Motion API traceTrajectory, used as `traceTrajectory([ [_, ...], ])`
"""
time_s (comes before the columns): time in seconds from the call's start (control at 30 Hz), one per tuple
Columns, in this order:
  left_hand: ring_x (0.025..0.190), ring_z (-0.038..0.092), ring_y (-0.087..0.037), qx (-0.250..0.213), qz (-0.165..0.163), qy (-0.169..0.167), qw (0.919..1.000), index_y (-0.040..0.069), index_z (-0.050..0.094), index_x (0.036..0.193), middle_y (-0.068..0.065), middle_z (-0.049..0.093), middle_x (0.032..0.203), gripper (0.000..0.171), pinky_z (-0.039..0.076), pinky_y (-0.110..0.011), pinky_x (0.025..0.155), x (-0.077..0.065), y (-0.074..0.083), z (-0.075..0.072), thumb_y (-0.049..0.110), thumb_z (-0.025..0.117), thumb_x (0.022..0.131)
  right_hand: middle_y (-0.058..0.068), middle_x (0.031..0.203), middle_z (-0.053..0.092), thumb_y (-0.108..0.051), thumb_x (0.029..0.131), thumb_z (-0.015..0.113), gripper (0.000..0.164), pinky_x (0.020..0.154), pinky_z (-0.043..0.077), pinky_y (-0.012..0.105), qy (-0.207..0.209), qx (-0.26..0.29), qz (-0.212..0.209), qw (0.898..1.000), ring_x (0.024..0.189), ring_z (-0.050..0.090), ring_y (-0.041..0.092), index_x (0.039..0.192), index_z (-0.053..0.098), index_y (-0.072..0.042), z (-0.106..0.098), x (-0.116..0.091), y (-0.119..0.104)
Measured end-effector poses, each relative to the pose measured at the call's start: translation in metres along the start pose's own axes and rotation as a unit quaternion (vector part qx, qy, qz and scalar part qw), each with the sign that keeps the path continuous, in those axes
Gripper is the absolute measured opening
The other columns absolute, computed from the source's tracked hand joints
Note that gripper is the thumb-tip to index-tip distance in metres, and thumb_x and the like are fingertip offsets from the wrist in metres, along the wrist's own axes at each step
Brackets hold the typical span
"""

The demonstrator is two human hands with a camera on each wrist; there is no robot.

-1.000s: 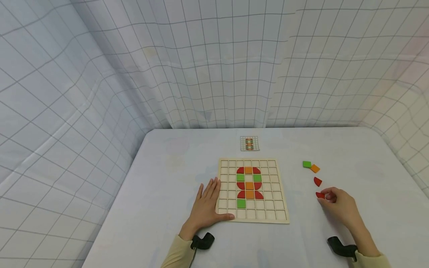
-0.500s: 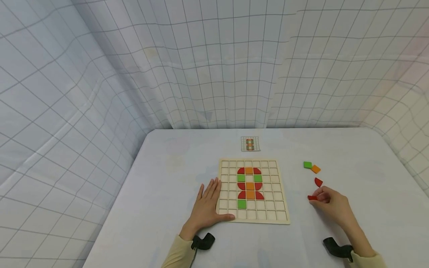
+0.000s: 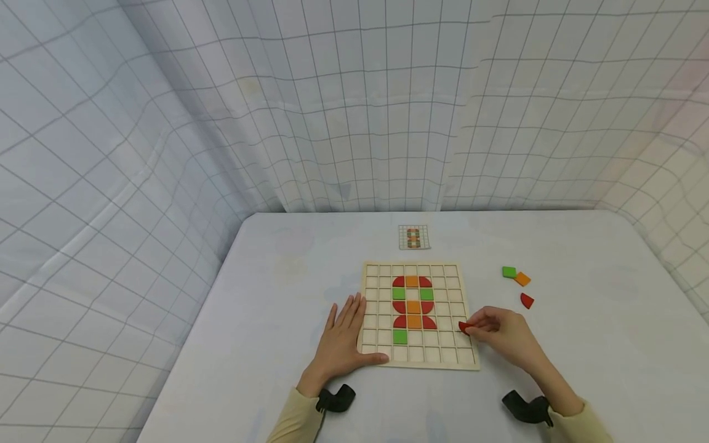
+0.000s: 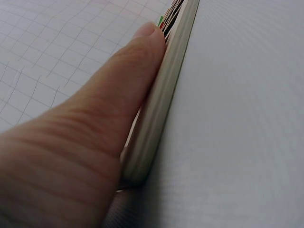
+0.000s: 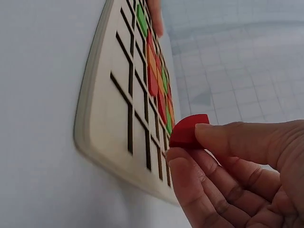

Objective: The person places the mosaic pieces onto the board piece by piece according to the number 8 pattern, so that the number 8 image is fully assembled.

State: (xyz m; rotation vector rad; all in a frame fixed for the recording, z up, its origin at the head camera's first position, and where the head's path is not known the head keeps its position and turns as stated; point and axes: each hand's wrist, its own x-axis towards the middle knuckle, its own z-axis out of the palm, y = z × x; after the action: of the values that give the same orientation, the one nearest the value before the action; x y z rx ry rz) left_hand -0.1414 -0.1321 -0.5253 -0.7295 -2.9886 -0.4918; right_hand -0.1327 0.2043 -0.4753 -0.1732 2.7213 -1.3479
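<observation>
My right hand (image 3: 506,335) pinches a red quarter-circle tile (image 5: 189,131) between thumb and fingertips, over the right edge of a pale wooden grid board (image 3: 443,357). My left hand (image 3: 340,341) lies flat with straight fingers along the board's left edge, its thumb (image 4: 126,71) across the near left corner. Red quarter-circles, orange squares and green squares fill cells in the board's middle columns. The lowest of these is a green square (image 3: 400,336) on the left of the pattern.
A small card (image 3: 413,237) printed with a coloured grid pattern lies behind the board. To the right on the white table (image 3: 266,295) are a green square tile (image 3: 509,272), an orange square tile (image 3: 522,279) and another red quarter-circle (image 3: 527,301). Checked curtains (image 3: 360,123) surround the table.
The right hand has lifted the red quarter-circle tile from the table and carried it left to the board's right side. The left hand has stayed in place.
</observation>
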Motion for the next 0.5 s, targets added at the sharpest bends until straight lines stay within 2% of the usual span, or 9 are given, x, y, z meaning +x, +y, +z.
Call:
traceTrajectory([
  [0.27,0.143,0.006,-0.024,0.000,0.008,0.010,0.9999,0.001,0.014,0.151,-0.012,0.012,0.157,0.118,0.001,-0.049,0.112,0.000,-0.001,0.001,0.079,0.054,0.073,-0.004,0.074,0.063,-0.015,0.081,0.077,0.011,0.058,0.049,0.024,-0.082,0.040,-0.060,0.994,0.064,0.059,0.014,0.083,0.067,-0.009,0.031,0.009,-0.024],
  [0.5,0.143,0.005,-0.024,0.001,0.005,0.010,0.9999,0.001,0.014,0.151,-0.012,0.012,0.157,0.118,0.001,-0.049,0.112,0.000,-0.001,0.000,0.078,0.056,0.073,-0.006,0.074,0.062,-0.011,0.081,0.076,0.007,0.059,0.051,0.024,-0.133,0.044,-0.103,0.985,0.065,0.059,0.010,0.085,0.070,-0.009,0.058,0.017,-0.038],
])
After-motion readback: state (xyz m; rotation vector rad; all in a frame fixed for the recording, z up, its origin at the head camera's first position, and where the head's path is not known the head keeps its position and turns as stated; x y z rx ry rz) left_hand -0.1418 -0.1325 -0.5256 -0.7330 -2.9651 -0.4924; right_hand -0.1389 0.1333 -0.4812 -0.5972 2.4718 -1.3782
